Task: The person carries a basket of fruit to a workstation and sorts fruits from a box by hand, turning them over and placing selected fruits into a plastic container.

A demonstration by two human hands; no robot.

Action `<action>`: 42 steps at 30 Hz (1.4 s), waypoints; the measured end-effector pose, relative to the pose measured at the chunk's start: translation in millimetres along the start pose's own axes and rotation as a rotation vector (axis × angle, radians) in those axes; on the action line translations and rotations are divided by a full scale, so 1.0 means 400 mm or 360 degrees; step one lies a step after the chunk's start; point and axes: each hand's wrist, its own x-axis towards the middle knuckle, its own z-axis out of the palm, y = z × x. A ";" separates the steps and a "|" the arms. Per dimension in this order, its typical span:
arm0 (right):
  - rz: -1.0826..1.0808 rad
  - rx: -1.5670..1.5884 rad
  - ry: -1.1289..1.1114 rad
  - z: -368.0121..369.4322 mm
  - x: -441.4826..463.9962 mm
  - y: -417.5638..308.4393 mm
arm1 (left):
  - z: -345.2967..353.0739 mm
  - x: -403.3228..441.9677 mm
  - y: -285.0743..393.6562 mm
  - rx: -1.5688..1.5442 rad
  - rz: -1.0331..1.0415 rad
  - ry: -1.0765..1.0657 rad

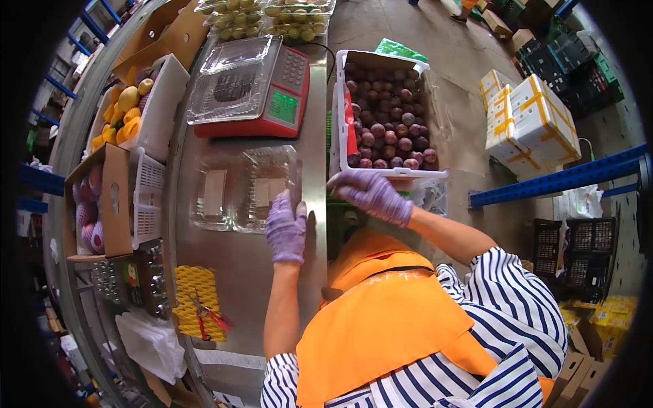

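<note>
My left hand (286, 228), in a purple knitted glove, is at the near right corner of an opened clear plastic clamshell box (262, 163) on the metal table. Its fingers lie over the box's edge, with the thumb on the outer side. My right hand (373, 195), gloved alike, is held at the near left corner of a white crate (388, 173) of dark red plums (391, 122). Its fingers are bent together and point left; whatever they may hold is hidden. A red scale (286, 88) with more clear clamshell boxes (235, 81) on top stands beyond the opened box.
Yellow foam netting (194, 292) with red-handled snips (207, 314) lies at the near left. Along the left stand a white crate (166, 102) of yellow fruit and a cardboard box (115, 197) of netted fruit. Packed green fruit (235, 24) sits at the back.
</note>
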 end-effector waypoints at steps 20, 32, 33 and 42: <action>-0.0662 -0.0787 -0.0656 -0.236 0.143 0.167 | 0.040 0.003 0.041 -0.0206 -0.0575 -0.0337; -0.0372 -0.0222 -0.0493 -0.286 0.147 0.158 | -0.036 -0.003 -0.059 0.0430 -0.0631 -0.1066; -0.0164 -0.0406 -0.0546 -0.320 0.165 0.144 | -0.057 0.025 -0.043 0.0539 -0.0612 -0.1248; -0.0113 -0.1251 0.0094 -0.292 0.271 0.219 | -0.095 0.315 0.160 -0.0092 -0.0131 -0.0815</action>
